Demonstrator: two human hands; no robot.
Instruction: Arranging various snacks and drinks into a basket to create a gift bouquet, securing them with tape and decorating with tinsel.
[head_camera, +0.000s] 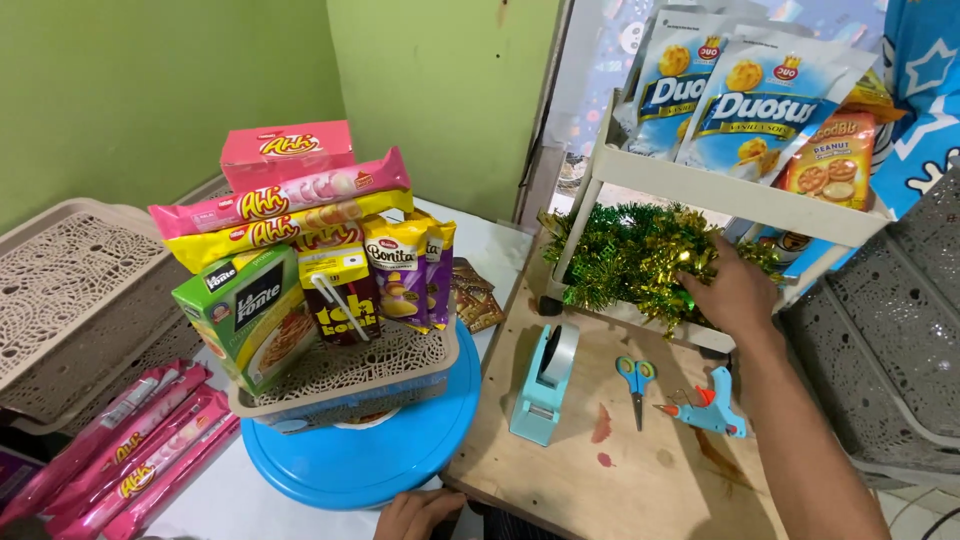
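Observation:
My right hand (735, 290) reaches into the lower shelf of a white cart (740, 195) and rests on a heap of green and gold tinsel (630, 255); its fingers are partly buried in the tinsel. My left hand (418, 515) lies at the bottom edge, fingers curled, by the rim of a blue round tray (370, 465). On that tray stands a beige lattice basket (350, 375) filled with upright snack packs, a green pasta box (250, 315) and a small drink carton (340, 295).
A teal tape dispenser (545, 385), blue scissors (636, 385) and a blue glue gun (712, 410) lie on a wooden board (600, 490). Snack pouches (760, 105) fill the cart's top shelf. Pink wafer packs (130, 455) lie at the left, with beige trays (70, 290) behind and grey baskets (885, 340) at the right.

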